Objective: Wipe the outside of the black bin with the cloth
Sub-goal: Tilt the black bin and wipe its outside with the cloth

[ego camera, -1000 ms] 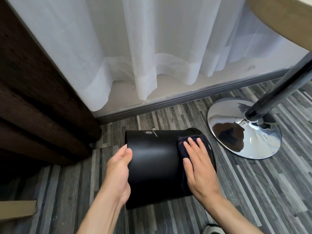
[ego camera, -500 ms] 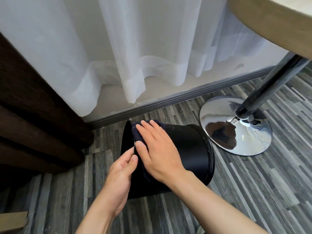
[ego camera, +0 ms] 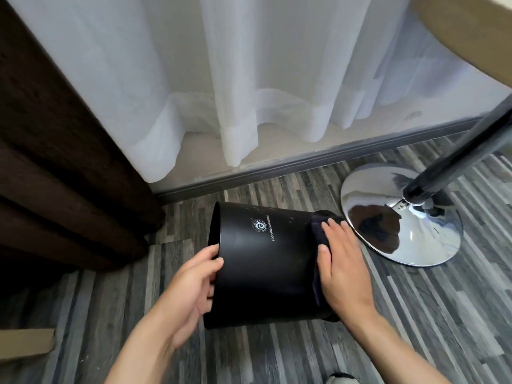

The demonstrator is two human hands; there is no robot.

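The black bin (ego camera: 266, 267) lies on its side on the grey plank floor, its base end towards the left and a small white logo facing up. My left hand (ego camera: 191, 286) grips the bin's left end, thumb on top of the edge. My right hand (ego camera: 342, 270) lies flat on a dark cloth (ego camera: 318, 236), pressing it against the bin's wall near the right end. Most of the cloth is hidden under my palm.
A chrome table base (ego camera: 401, 217) with a dark pole stands just right of the bin, under a round tabletop (ego camera: 471, 31). White sheer curtains (ego camera: 249, 79) hang behind, a dark brown curtain (ego camera: 55, 162) at left. A cardboard piece (ego camera: 25, 343) lies at lower left.
My right hand has slid the cloth from the bin's left end across its wall to the right end. The left hand has kept its grip on the bin's left end.
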